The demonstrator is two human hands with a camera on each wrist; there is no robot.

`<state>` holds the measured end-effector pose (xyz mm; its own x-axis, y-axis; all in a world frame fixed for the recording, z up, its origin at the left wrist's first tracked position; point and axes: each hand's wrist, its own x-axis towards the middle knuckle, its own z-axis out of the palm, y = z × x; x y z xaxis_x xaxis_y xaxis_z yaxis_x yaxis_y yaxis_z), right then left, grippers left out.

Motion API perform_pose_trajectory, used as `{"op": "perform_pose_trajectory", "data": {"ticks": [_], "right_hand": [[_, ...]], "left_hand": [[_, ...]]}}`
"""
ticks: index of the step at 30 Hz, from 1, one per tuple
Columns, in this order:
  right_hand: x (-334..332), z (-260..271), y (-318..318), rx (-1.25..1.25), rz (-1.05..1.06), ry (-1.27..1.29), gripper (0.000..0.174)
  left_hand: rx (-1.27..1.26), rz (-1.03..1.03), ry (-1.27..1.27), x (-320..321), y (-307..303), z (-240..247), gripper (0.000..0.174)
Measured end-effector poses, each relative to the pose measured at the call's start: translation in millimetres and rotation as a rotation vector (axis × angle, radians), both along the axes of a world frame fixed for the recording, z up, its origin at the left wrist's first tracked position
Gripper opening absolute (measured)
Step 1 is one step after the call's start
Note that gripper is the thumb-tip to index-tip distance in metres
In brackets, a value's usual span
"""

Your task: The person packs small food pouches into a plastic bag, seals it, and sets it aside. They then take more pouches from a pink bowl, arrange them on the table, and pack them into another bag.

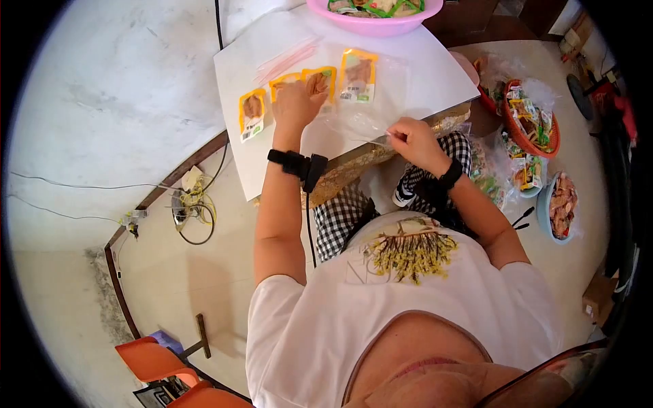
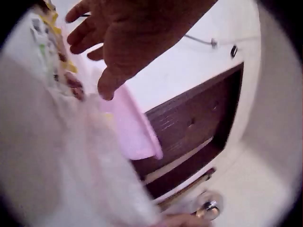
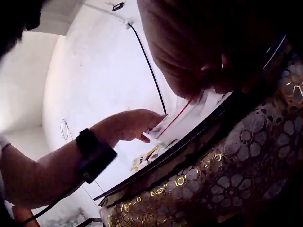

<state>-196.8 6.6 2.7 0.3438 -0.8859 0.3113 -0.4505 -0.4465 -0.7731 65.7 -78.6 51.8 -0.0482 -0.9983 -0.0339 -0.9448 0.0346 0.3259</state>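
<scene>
On the white tabletop several yellow-and-white food packets lie in a row, with one packet at the left end and another packet at the right. My left hand is over the middle packets and partly covers them; its fingers are extended in the left wrist view. Near the table's front edge, my right hand pinches the rim of a clear plastic zip bag. A red zip line runs along the bag in the right wrist view.
Flat zip bags with red lines lie behind the packets. A pink basin of green-edged packets stands at the back. To the right, on the floor side, are a red basket of packets and a blue basin of brown pieces.
</scene>
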Motion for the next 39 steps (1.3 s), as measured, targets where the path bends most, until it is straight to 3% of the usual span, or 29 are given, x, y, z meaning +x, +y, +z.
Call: {"op": "perform_pose_trajectory", "data": {"ticks": [1,2,6,15,21,22,25,29,33,39], "right_hand": [[0.7,-0.5,1.0,0.009,0.005,-0.007,0.011],[1.5,-1.7,1.3,0.016,0.009,-0.014,0.011],[-0.2,-1.0,1.0,-0.002,0.020,0.023,0.012],[-2.5,-3.8,5.9,-0.055,-0.018,0.071,0.015],[-0.7,-3.9,8.9,-0.048,-0.043,0.045,0.017],[-0.3,-4.5,8.8,-0.058,-0.050,0.048,0.017],[0.3,-6.7,7.9,-0.085,-0.064,0.057,0.017],[3.0,-5.4,8.2,-0.107,-0.073,0.073,0.016],[6.8,4.0,12.8,-0.123,-0.105,0.008,0.014],[10.0,12.9,13.0,-0.275,-0.154,-0.012,0.007]], "left_hand": [[0.031,0.150,-0.168,1.4,-0.9,0.7,0.066],[-0.282,0.176,-0.245,0.5,6.3,-18.5,0.066],[-0.008,0.247,-0.085,-6.2,-1.5,-16.4,0.065],[-0.161,0.232,0.062,5.2,-8.7,-43.4,0.031],[-0.414,0.330,0.303,42.1,-19.5,-63.9,0.035],[-0.377,0.351,0.273,33.4,0.6,-34.0,0.036],[-0.165,0.485,1.003,50.5,17.8,-21.9,0.038],[-0.021,0.450,1.546,88.6,56.5,-24.1,0.035],[0.093,0.333,1.613,100.8,108.3,-14.2,0.029],[0.347,0.304,1.617,64.0,163.9,-5.7,0.025]]}}
